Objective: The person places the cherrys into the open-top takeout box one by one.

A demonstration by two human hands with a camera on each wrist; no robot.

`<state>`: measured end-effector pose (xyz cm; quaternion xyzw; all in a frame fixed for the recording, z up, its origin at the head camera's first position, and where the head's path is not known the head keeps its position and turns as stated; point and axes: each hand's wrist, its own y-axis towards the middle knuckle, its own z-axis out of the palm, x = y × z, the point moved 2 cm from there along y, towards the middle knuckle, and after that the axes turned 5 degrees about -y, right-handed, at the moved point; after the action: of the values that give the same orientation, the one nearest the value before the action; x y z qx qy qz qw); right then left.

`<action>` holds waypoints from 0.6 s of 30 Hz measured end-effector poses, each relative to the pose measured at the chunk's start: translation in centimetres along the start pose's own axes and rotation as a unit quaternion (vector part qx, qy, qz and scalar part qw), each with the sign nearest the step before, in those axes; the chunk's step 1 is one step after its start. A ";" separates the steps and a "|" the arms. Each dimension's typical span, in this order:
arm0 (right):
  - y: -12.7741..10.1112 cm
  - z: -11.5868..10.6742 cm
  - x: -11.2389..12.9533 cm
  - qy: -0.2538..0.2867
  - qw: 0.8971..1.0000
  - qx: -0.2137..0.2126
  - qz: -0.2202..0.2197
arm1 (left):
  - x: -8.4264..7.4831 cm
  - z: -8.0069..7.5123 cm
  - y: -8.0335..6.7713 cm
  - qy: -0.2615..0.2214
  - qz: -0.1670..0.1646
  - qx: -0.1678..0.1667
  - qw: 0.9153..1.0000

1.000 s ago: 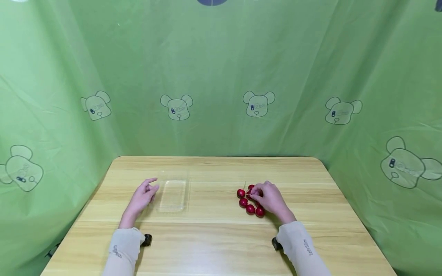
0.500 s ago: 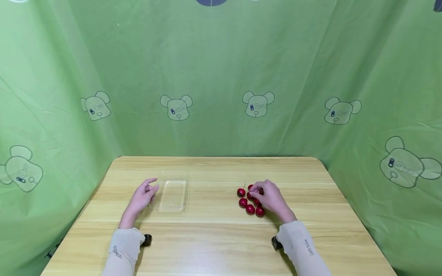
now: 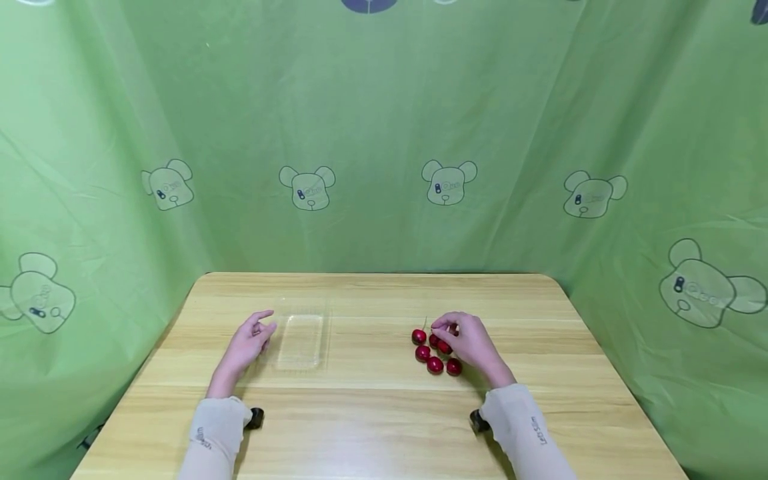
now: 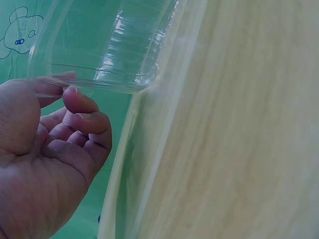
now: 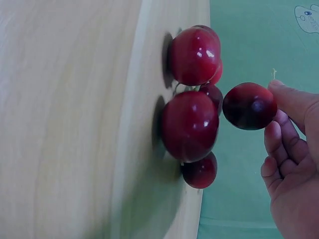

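Pinching a cherry (image 5: 249,106) at its stem, the right hand (image 3: 471,341) holds it off the surface (image 3: 372,417), right of the clear container (image 3: 326,341); by the container's left edge, the left hand (image 3: 247,339) lies relaxed, seemingly empty. Picking-up appears in hand, calling next for a clean lift.

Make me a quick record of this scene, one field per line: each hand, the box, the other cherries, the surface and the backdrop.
Right hand: pinches one cherry at its stem end
Left hand: at the left side of the box; grip unclear
Box: clear plastic
Other cherries: clustered near the right hand
Table: pale wood
Backdrop: green, with cartoon animal faces
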<state>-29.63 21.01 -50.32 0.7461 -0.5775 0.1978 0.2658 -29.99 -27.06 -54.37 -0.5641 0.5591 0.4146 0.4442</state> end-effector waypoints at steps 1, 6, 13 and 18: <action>0.0 0.0 0.1 0.002 1.000 0.000 0.000 | 0.2 0.0 0.0 -0.001 0.002 -0.001 1.000; 0.0 -0.1 0.3 0.009 1.000 -0.005 -0.004 | 0.5 0.0 0.0 -0.013 0.003 -0.007 1.000; 0.2 -0.1 0.5 0.020 0.999 -0.021 -0.023 | 0.2 0.0 -0.2 -0.009 0.001 -0.006 1.000; 0.4 -0.3 0.8 0.028 0.999 -0.026 -0.014 | -0.7 0.0 -0.5 -0.011 -0.008 0.004 1.000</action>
<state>-29.79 20.52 -49.57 0.7412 -0.5640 0.1999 0.3041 -29.54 -26.87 -53.72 -0.5620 0.5513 0.4149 0.4562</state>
